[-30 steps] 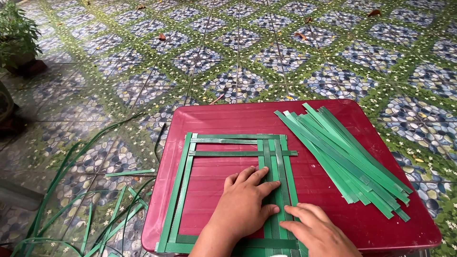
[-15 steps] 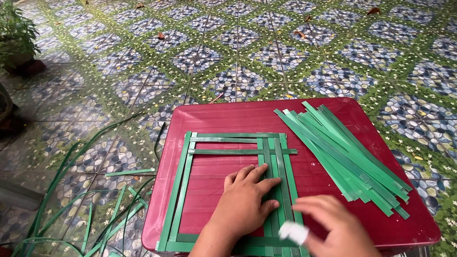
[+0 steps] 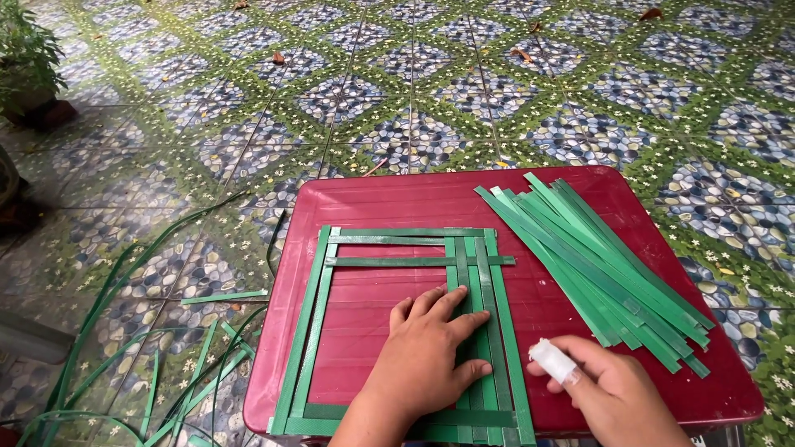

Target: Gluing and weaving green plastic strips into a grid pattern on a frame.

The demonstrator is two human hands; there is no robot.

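Pressing flat, fingers spread, left hand [image 3: 426, 356] on woven green strips [image 3: 480, 323]; right hand [image 3: 609, 389], loosely curled and empty, resting on red table [image 3: 397, 203].

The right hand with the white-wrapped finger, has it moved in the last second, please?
Yes. The right hand has moved rightward, off the woven green strip frame onto the bare red plastic table, nearer the loose green strips.

My left hand [image 3: 426, 352] presses flat on the woven green strips [image 3: 476, 323] on the red table [image 3: 397, 203]. My right hand [image 3: 613, 389], one finger bandaged, rests beside the loose strip pile [image 3: 604, 261].
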